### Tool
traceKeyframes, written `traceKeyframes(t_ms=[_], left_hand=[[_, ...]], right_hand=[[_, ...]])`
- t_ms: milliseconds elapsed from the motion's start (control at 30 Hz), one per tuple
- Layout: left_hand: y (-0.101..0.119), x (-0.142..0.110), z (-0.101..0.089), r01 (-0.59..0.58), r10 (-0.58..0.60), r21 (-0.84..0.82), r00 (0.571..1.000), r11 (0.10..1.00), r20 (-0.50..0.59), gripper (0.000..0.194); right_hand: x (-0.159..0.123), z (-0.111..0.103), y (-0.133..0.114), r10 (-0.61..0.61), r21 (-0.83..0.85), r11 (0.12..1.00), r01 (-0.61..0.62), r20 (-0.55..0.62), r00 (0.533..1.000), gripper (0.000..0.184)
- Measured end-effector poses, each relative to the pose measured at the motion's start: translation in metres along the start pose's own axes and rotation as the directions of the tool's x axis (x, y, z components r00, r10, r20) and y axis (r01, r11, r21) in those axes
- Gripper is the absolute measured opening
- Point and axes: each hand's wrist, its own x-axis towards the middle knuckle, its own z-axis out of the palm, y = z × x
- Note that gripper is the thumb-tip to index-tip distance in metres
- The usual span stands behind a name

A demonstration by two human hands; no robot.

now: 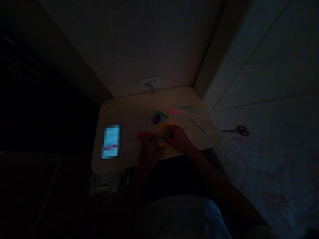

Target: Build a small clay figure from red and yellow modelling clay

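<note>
The scene is very dark. Both hands meet near the front edge of a small wooden table [124, 109]. My left hand [149, 151] and my right hand [178, 137] are curled around a small orange and blue piece [161, 142] held between them. A curved yellow-orange strip [167, 125] lies just beyond the fingers. A red lump [143, 134] sits beside my left hand. Farther back lie a purple lump [157, 119], a green piece [160, 114] and a pink piece [172, 112].
A lit phone [111, 141] lies on the table's left side. Thin teal sticks [196, 125] rest at the right of the table. A wall socket [149, 83] sits behind it. Red-handled scissors [238, 130] lie on the pale surface to the right.
</note>
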Motion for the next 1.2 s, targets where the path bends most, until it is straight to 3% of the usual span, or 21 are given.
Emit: traceKeyframes(t_ms=[133, 400, 700, 933, 1200], left_hand=[[0.0007, -0.0017, 0.0003, -0.006, 0.006, 0.001, 1.0, 1.0, 0.01, 0.03], [-0.0038, -0.0059, 0.0048, 0.035, -0.036, -0.049, 0.999, 0.998, -0.024, 0.059], [-0.0026, -0.0071, 0.0042, 0.037, -0.039, -0.063, 0.999, 0.997, -0.026, 0.054], [-0.0037, -0.0063, 0.0038, 0.041, -0.041, -0.033, 0.999, 0.999, -0.014, 0.053], [-0.0033, -0.0066, 0.0041, 0.031, -0.031, -0.035, 0.999, 0.999, -0.01, 0.053]], right_hand=[[0.0017, 0.0008, -0.0003, -0.031, -0.026, 0.999, 0.032, 0.007, 0.999, 0.01], [0.0041, -0.0014, 0.0008, 0.017, -0.017, 1.0, -0.017, -0.005, 1.0, 0.012], [0.0063, -0.0011, 0.0031, 0.013, -0.065, 0.998, -0.012, 0.02, 1.0, 0.011], [0.0052, -0.0085, 0.0045, 0.136, 0.037, 0.99, -0.135, -0.044, 0.99, 0.011], [0.0008, -0.0011, 0.0041, 0.089, -0.064, 0.994, -0.091, -0.037, 0.995, 0.013]])
